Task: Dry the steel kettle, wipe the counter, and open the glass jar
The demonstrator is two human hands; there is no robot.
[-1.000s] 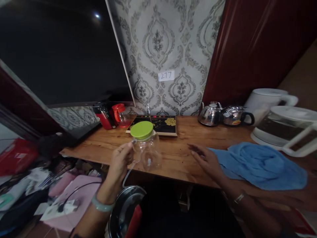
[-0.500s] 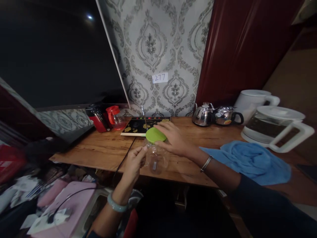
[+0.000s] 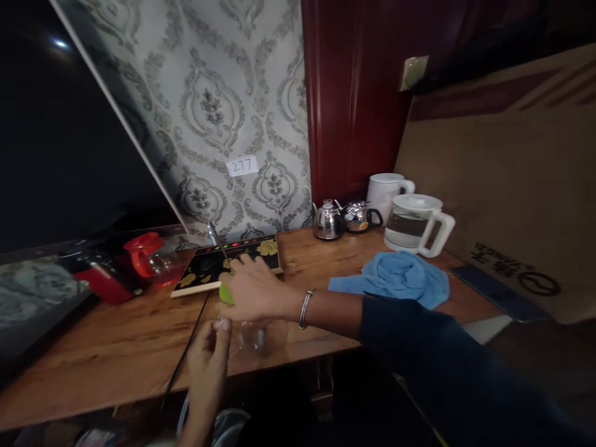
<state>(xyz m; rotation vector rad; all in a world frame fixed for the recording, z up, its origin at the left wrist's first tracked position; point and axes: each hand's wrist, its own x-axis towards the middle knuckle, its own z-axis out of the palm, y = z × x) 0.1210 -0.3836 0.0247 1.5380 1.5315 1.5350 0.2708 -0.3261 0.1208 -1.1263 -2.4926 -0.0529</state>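
Observation:
A clear pitcher with a green lid is at the front part of the wooden table, directly before me. My right hand is closed over the lid from above and covers most of it; only a green edge shows on the left. My left hand is curled at the pitcher's left side, thumb up, where its handle seems to be. The pitcher's see-through body is hard to make out against the wood. Behind my right hand lies a black induction cooktop with gold flowers.
On the left stand a red-and-black kettle and a glass jug with red top. To the right are two steel teapots, a white kettle, a glass kettle, a crumpled blue cloth and a large cardboard box.
The view has swung to the right, bringing the cardboard box in. My right hand has wrapped further over the green lid, hiding more of it. My left hand stays at the pitcher's side.

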